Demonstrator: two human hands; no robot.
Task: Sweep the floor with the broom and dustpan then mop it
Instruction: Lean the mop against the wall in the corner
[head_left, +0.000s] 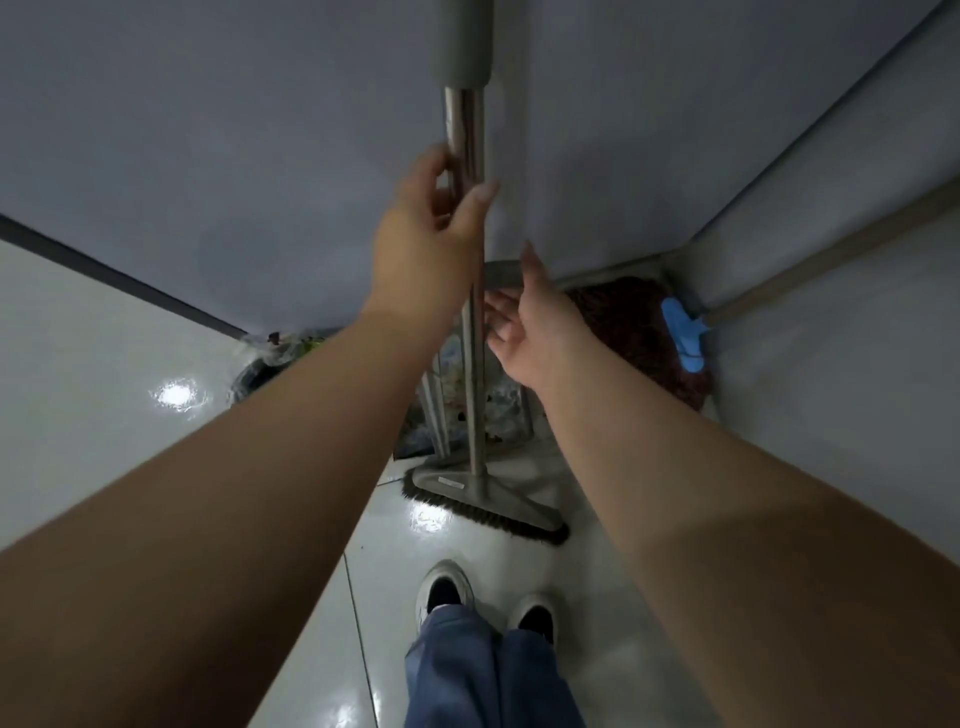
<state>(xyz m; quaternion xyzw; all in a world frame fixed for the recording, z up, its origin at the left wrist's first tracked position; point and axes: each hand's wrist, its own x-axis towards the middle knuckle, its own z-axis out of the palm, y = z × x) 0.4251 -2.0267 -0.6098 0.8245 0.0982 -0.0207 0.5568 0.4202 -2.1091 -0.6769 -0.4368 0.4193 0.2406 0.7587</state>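
Note:
A broom stands upright in front of me, its steel handle (464, 124) capped by a grey grip at the top, its grey head with dark bristles (488, 501) resting on the floor. My left hand (431, 234) curls around the handle about halfway up, thumb and fingers loosely on it. My right hand (524, 322) is open, palm turned toward the handle lower down, just to its right and apart from it. Behind the broom stands a grey dustpan (483, 410) holding litter. A mop with a dark red head (639, 332) and blue clamp leans in the right corner.
Grey walls meet in a corner straight ahead, close in. A dark bin with a plastic bag (260, 369) sits by the left wall. The floor is glossy white tile (171, 395). My two white shoes (447, 592) stand just behind the broom head.

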